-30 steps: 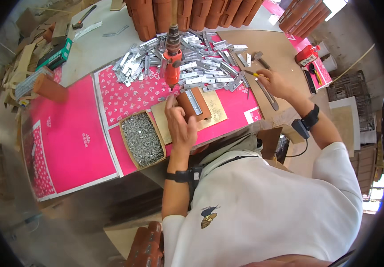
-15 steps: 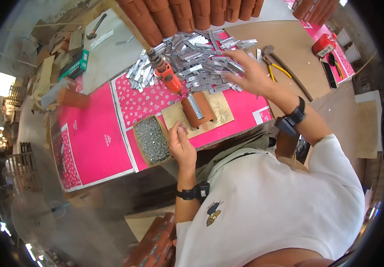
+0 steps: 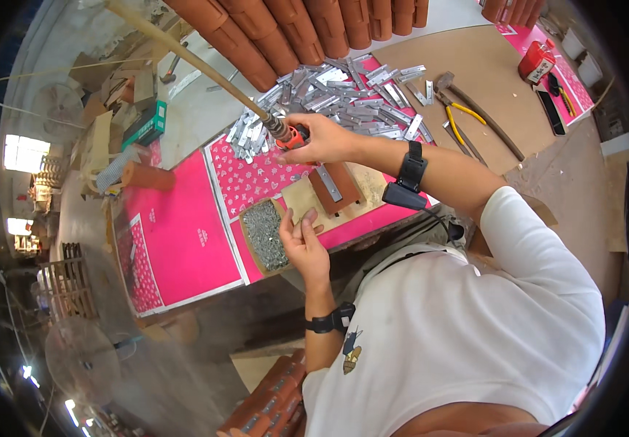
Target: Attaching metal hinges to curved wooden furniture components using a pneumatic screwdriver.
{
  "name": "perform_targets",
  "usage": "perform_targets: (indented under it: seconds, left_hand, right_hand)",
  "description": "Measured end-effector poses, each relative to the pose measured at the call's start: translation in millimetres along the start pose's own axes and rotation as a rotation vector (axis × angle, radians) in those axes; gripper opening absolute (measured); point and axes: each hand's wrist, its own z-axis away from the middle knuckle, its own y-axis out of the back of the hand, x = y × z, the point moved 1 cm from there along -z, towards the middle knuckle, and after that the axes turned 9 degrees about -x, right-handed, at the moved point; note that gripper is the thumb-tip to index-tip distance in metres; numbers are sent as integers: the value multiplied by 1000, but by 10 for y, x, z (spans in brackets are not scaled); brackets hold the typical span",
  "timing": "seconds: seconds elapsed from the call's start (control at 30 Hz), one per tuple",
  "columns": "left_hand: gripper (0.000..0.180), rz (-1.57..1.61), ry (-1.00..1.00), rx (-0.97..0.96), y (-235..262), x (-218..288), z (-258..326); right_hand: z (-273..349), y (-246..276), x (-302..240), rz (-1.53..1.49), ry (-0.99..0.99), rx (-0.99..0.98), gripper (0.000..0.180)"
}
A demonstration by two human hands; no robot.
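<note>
My right hand [image 3: 322, 138] is closed round a red-orange power screwdriver [image 3: 292, 139], whose upper end joins a long tan hose or pole. Just below it, a terracotta-coloured block [image 3: 343, 185] lies on a thin wooden board [image 3: 367, 182]. A slim metal strip [image 3: 329, 182] rests along the block's top. My left hand [image 3: 306, 239] is by the board's near left corner, fingers curled but apart; I cannot see anything in them. Beside that hand stands an open box of small screws [image 3: 265, 237].
Many loose metal strips [image 3: 351, 98] are heaped behind the board, before a row of terracotta-coloured pieces [image 3: 278, 33]. Yellow-handled pliers [image 3: 454, 124] and a hammer [image 3: 482, 113] lie to the right, with a red container [image 3: 537, 64] beyond. A terracotta-coloured cylinder [image 3: 147, 176] lies at the left.
My right hand has moved left from the heap of metal strips and taken hold of the power screwdriver. The left hand's fingers have spread a little beside the board.
</note>
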Motion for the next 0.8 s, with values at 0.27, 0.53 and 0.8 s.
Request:
perform_targets:
  seconds: [0.27, 0.53, 0.8]
  left_hand:
    - [25, 22, 58, -32, -36, -67, -69]
    - [19, -38, 30, -46, -71, 83, -123]
    - [19, 110, 7, -161, -167, 200, -167]
  right_hand:
    - [14, 358, 200, -77, -116, 62, 41]
    - [306, 554, 109, 153, 43, 150, 38]
    - [1132, 905, 167, 56, -155, 70, 29]
